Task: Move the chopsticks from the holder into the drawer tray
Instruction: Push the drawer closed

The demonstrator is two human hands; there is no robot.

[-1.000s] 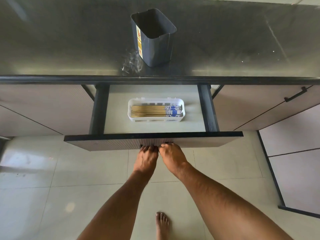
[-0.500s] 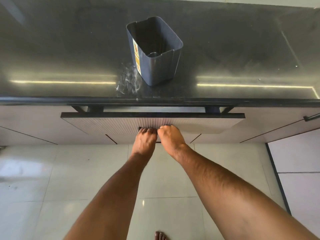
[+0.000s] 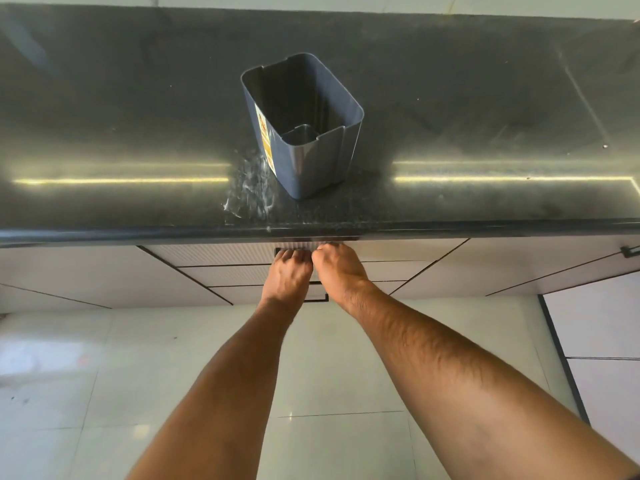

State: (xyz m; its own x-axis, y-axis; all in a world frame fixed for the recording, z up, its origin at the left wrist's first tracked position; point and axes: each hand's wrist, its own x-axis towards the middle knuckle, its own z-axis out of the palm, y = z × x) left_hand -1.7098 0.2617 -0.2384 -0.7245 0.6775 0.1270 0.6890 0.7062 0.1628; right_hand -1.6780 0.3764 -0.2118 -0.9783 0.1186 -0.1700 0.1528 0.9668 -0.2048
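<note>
The dark grey chopstick holder (image 3: 311, 161) stands upright on the black countertop (image 3: 104, 133) with nothing visible inside it. Below the counter edge the top drawer front (image 3: 214, 254) sits flush with the cabinet, so the tray and chopsticks are hidden. My left hand (image 3: 287, 275) and my right hand (image 3: 337, 268) are side by side at the middle of that drawer front. Their fingers are curled onto the dark drawer handle (image 3: 278, 251).
White smears (image 3: 249, 192) mark the counter left of the holder. Two more drawer fronts lie below; the lowest one's handle (image 3: 320, 299) shows between my wrists. A cabinet door handle (image 3: 630, 251) is at far right. Pale floor tiles (image 3: 69, 375) lie underneath.
The open drawer, with the white tray of chopsticks in it, slid in under the counter and is now shut. Both hands moved forward with its front.
</note>
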